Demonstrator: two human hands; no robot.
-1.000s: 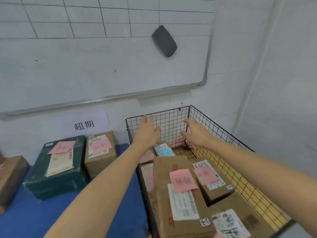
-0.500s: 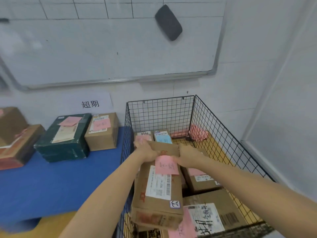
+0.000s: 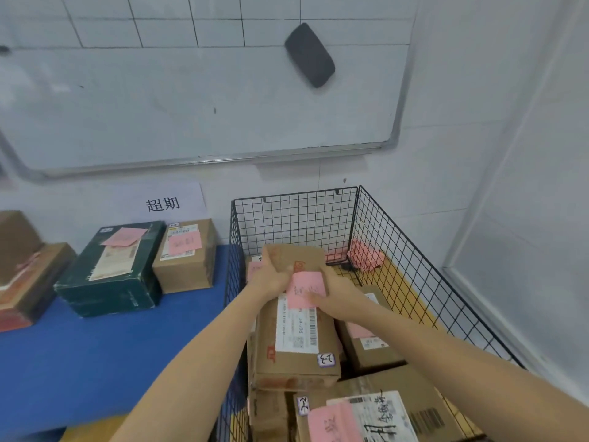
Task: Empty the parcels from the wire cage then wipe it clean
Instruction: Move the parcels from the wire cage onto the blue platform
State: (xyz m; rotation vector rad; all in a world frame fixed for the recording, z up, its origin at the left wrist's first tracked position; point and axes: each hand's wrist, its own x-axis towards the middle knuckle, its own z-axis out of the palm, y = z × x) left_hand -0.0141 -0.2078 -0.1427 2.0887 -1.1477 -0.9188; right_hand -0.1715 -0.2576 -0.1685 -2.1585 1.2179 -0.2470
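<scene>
A black wire cage [image 3: 414, 247] stands in the right corner with several cardboard parcels inside. Both hands hold a long brown parcel [image 3: 296, 358] with a white label and a pink note, tilted up inside the cage. My left hand [image 3: 271, 275] grips its far left edge. My right hand [image 3: 331, 291] grips its right side, the fingers lying over the pink note. A smaller parcel [image 3: 369, 342] lies to the right and another parcel [image 3: 376, 413] at the near end. A crumpled pink paper [image 3: 365, 256] sits in the far right corner of the cage.
Left of the cage is a blue table [image 3: 95, 352] holding a dark green box [image 3: 111, 272], a brown box [image 3: 188, 253] and more boxes [image 3: 25, 269] at the left edge. A whiteboard [image 3: 191, 100] with a black eraser [image 3: 309, 54] hangs above. A white wall is close on the right.
My hands came back from the cage's far end, took hold of the long parcel and raised its far end. The view has dropped and turned left.
</scene>
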